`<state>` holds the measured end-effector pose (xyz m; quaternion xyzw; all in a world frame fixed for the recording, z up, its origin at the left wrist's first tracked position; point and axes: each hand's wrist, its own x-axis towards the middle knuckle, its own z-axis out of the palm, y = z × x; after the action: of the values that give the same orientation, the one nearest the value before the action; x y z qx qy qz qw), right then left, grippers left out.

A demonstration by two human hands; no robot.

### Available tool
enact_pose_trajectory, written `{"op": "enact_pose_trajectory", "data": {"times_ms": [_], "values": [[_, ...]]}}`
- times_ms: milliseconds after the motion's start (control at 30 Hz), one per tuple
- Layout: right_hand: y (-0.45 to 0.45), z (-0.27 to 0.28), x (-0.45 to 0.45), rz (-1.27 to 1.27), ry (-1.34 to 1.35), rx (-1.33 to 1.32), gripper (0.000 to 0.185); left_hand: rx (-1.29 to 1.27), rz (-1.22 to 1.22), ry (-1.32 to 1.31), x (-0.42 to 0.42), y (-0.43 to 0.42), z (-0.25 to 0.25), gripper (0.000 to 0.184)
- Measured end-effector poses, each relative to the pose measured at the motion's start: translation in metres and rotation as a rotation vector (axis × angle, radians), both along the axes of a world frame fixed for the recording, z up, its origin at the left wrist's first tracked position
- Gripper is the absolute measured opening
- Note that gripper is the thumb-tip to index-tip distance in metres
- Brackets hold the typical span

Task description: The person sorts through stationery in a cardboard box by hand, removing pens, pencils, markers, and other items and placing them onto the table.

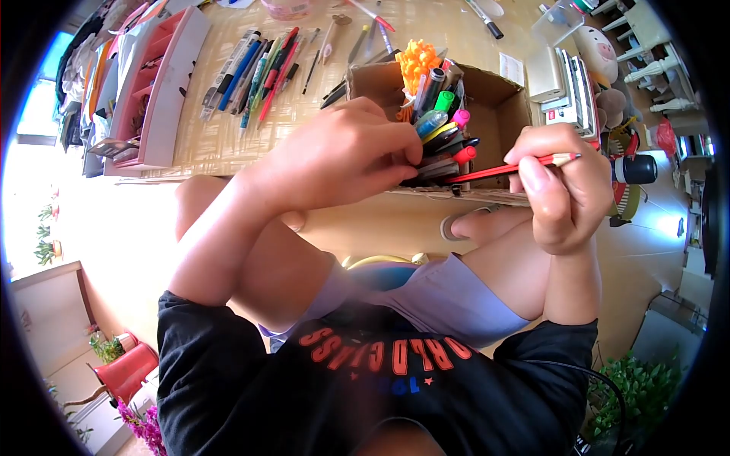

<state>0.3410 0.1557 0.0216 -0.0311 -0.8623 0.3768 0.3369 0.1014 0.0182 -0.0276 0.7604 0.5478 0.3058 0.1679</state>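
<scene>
A red pencil (498,172) is pinched between the thumb and fingers of my right hand (563,186), its sharpened tip pointing right. The pencil's other end lies over the near side of an open cardboard box (498,102). My left hand (346,156) is curled at the box's left part, fingertips among the pens; what they grip, if anything, is hidden. Standing in the box are markers with green (445,100), pink (461,118) and red (464,154) caps, other pens, and an orange flower-like topper (419,62).
Several pens and markers (251,76) lie in a row on the table at left, beside a pink-and-white organizer (163,91). More loose pens lie beyond the box. A whiteboard-type marker (484,19) is at the far edge. White boxes (559,91) stand at right, near a black-capped bottle (635,169).
</scene>
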Motion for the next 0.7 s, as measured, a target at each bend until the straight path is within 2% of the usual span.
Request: {"op": "enact_pose_trajectory", "data": {"times_ms": [100,233,333,367,567,667,700], "values": [[0.000,-0.003,-0.004,0.024,-0.035,-0.038,0.011,-0.036,-0.013,0.007,-0.001,0.000,-0.001,0.018],[0.002,-0.007,-0.010,0.048,-0.247,0.165,0.003,-0.106,0.002,0.027,-0.001,0.000,-0.001,0.023],[-0.006,-0.006,-0.013,-0.030,-0.165,0.117,0.001,-0.071,0.013,0.041,-0.001,0.000,0.000,0.032],[-0.005,-0.005,-0.012,-0.023,-0.132,0.046,0.003,-0.060,0.024,0.051,-0.001,0.000,0.000,0.035],[0.008,-0.004,-0.009,0.094,-0.111,0.146,0.008,0.002,0.160,0.059,0.002,0.001,-0.001,0.048],[0.002,0.004,-0.006,0.062,-0.184,-0.019,0.015,-0.017,0.169,0.119,0.000,0.000,-0.005,0.049],[0.005,-0.001,-0.007,0.077,-0.125,-0.051,0.025,-0.002,0.162,0.157,-0.001,0.000,-0.007,0.048]]}}
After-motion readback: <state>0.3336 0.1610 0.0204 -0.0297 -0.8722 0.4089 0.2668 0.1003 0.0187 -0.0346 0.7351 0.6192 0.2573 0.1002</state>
